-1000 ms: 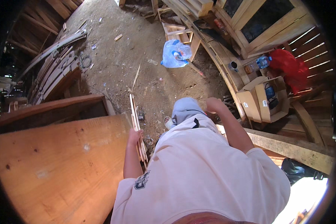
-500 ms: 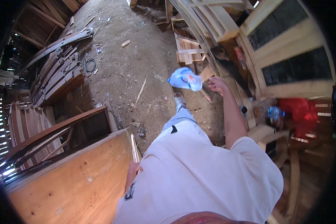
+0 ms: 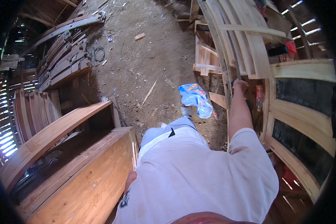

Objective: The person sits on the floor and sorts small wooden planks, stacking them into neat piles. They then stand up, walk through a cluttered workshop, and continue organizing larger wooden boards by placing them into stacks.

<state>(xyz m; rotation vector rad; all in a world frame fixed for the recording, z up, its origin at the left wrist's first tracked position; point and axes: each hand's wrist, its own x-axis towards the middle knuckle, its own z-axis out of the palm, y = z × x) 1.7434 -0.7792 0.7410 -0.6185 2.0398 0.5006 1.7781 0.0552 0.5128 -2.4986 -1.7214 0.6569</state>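
- Wooden strips (image 3: 134,155) at left hip, grasped in left hand (image 3: 131,176), partly hidden.
- Reaching farther forward now with right hand (image 3: 240,86), beside stacked planks (image 3: 259,56); cannot tell grip.
- Apparently still carrying.

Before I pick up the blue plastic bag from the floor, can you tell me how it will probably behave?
The plastic bag is likely floppy, because it lies crumpled with many folds. It should be light for its size, since its film looks thin, though I cannot tell what may be inside. The shiny surface might feel slippery.
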